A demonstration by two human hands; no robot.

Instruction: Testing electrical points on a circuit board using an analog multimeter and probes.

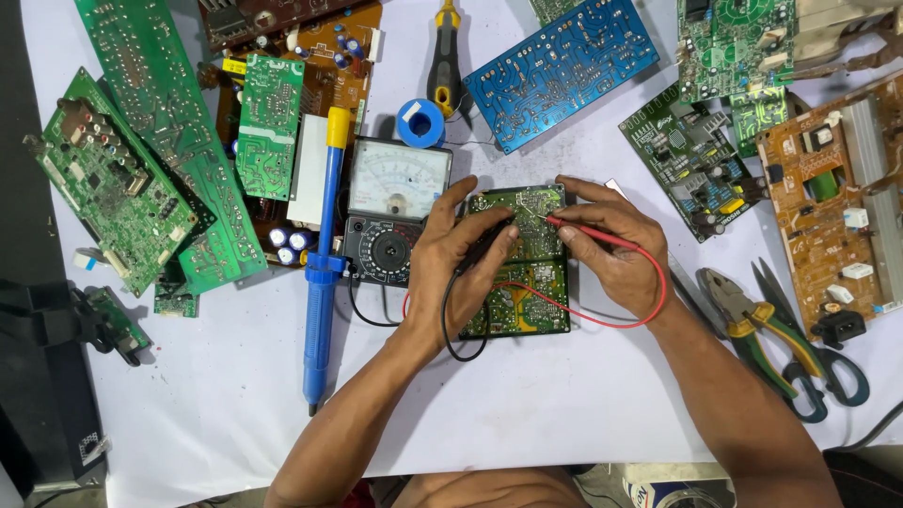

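Beside the analog meter point(395, 212), the left hand point(451, 268) is pinching the black probe point(484, 246) and the right hand point(611, 249) the red probe point(588, 232), fingers closed, tips steady on the green board point(527, 301).

A white meter dial face point(399, 175) sits left of the green board point(527, 292).

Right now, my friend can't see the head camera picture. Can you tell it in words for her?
Two hands press meter probes onto a green circuit board: the left hand holds the black probe, the right hand the red probe. An analog multimeter sits beside them.
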